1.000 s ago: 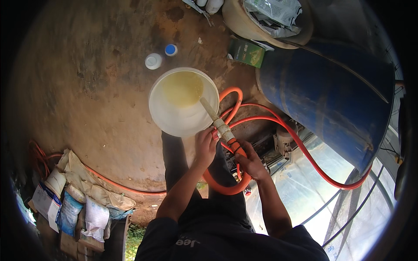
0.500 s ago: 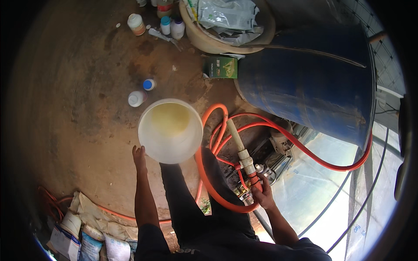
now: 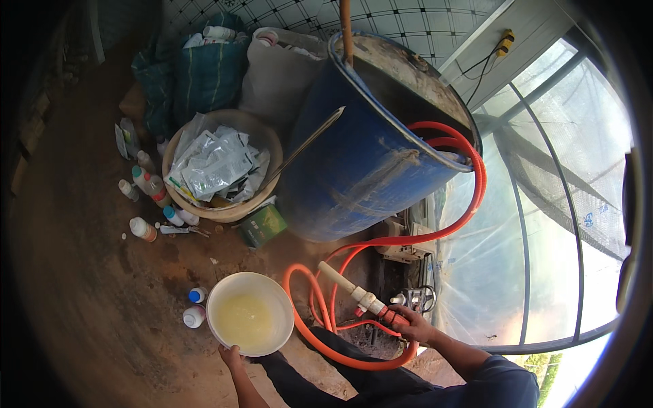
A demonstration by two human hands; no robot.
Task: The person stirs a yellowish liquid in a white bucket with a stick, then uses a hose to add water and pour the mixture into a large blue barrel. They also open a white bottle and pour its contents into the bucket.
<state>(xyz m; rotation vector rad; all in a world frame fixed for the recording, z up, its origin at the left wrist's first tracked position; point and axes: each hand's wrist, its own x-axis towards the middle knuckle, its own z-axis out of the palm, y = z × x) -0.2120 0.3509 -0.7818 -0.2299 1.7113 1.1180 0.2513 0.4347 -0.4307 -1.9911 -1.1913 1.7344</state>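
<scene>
My left hand (image 3: 232, 354) grips the near rim of a round white bucket (image 3: 279, 299), with pale yellow liquid (image 3: 243, 318) lying in it. To the right, my right hand (image 3: 410, 325) is closed around the red end of a spray pipe (image 3: 364, 298). This pipe has a whitish tube and a valve fitting, and its tip points up and left toward the bucket, apart from it. From it a thick orange hose (image 3: 354, 362) loops over my legs. Left of the bucket stand a blue-capped bottle (image 3: 198, 294) and a white bottle (image 3: 194, 316).
A large blue barrel (image 3: 347, 177) stands ahead, with red hose (image 3: 479, 170) over its rim. Beside it are a tub (image 3: 273, 146) of empty packets, a green box (image 3: 262, 226), stuffed sacks (image 3: 207, 75) and several bottles (image 3: 143, 228). Plastic sheeting (image 3: 490, 265) lines the right.
The view has swung upward, bringing the barrel's top and the sacks into sight. The liquid now spreads across the middle of the bucket. Both hands keep their holds.
</scene>
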